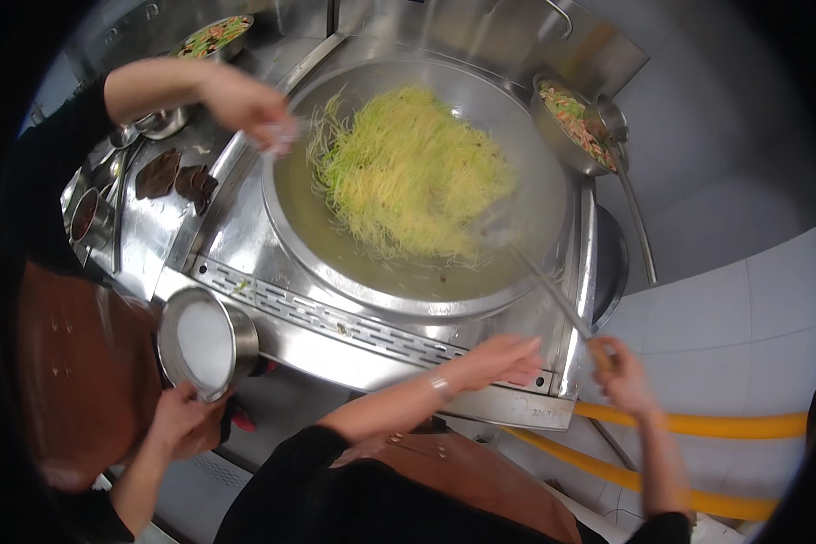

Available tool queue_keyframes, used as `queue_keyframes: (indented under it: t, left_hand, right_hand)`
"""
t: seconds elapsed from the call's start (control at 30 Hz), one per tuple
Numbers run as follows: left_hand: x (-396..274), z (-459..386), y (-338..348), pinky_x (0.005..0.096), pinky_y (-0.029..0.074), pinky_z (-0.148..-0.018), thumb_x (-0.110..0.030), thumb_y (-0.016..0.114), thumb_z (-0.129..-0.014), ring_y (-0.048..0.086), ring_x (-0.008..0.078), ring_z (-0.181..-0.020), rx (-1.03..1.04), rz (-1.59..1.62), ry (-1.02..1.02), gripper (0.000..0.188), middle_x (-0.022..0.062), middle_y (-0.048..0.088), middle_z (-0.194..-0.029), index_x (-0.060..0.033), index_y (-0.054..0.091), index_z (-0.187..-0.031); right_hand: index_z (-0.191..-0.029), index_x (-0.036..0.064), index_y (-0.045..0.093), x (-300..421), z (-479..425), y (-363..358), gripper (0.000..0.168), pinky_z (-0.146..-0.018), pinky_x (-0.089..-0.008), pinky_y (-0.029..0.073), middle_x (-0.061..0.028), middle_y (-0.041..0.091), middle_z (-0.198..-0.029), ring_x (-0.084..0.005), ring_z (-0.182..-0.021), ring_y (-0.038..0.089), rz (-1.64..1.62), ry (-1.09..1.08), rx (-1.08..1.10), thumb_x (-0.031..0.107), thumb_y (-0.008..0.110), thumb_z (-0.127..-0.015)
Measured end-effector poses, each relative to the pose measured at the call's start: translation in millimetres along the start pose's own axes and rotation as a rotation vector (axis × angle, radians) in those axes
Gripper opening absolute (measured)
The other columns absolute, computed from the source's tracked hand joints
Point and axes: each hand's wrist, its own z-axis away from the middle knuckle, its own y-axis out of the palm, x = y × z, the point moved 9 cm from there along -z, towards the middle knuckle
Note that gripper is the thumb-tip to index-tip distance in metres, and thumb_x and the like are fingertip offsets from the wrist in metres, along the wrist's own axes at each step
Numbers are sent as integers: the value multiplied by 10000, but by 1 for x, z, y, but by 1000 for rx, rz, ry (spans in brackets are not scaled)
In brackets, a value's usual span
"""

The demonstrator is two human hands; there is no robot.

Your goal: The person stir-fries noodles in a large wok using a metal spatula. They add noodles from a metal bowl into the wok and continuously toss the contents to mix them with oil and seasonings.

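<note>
A large wok point(299, 255) set into the steel stove holds a heap of shredded pale-green vegetable point(415, 170) with liquid around it. My right hand point(622, 381) grips the wooden end of a long-handled metal spatula point(551, 289). Its blurred head meets the heap's right edge. In front of the wok, my left hand point(500, 360) hovers above the stove's front edge, fingers stretched and holding nothing. On the left, a co-worker's hand point(248, 112), blurred, is over the wok rim. The co-worker's other hand point(183, 411) holds a steel pot point(245, 333) of white granular stuff.
A bowl of cut mixed vegetables point(578, 126) with a ladle point(636, 211) across it stands right of the wok. Another such bowl point(214, 41) sits back left. Dark cloths point(177, 180) lie on the left counter. Yellow hoses point(707, 423) run low at right.
</note>
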Motion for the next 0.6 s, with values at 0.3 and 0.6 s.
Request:
queue_keyframes:
  t: [0.3, 0.6]
  left_hand:
    - [-123, -215, 13, 407, 472, -760, -433, 482, -912, 495, 272, -928, -227, 574, -5, 511, 171, 495, -980, 21, 388, -1127]
    - [-163, -251, -352, 376, 438, -513, -236, 472, -927, 456, 228, -567, -804, 635, 259, 226, 93, 437, -648, -30, 449, -837]
  right_hand:
    - [-1177, -10, 553, 159, -30, -155, 384, -478, -310, 498, -127, 617, -822, -189, -596, 607, 479, 508, 263, 117, 538, -815]
    - [-1144, 52, 521, 73, -355, 52, 349, -729, -491, 488, -228, 624, -918, -430, -815, 603, 432, -264, 13, 111, 512, -800]
